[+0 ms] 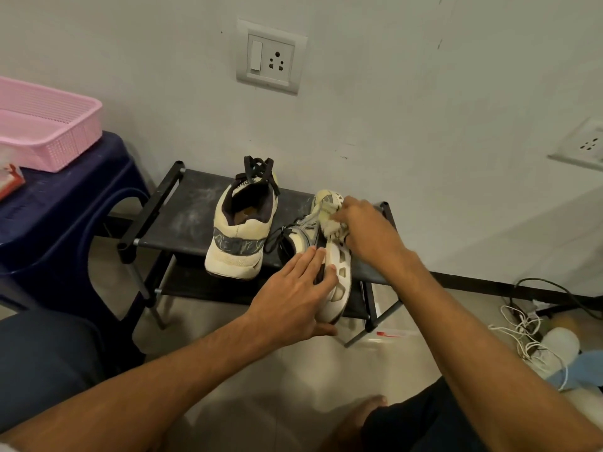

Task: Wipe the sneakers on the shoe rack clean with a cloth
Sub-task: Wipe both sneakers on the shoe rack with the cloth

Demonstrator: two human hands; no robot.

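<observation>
Two cream sneakers rest on the top shelf of a low black shoe rack (182,220). The left sneaker (239,234) stands upright, heel toward me, black laces at the far end. The right sneaker (337,272) lies tipped on its side with its sole facing right. My left hand (293,298) grips its heel end, fingers laid over the upper and thumb underneath. My right hand (365,230) presses a small whitish cloth (331,223) against the sole near the toe.
A dark blue plastic stool (58,223) stands left of the rack with a pink basket (45,125) on it. Wall sockets (270,57) are above. Tangled white cables (528,337) and a black cord lie on the floor at right. My knees frame the bottom.
</observation>
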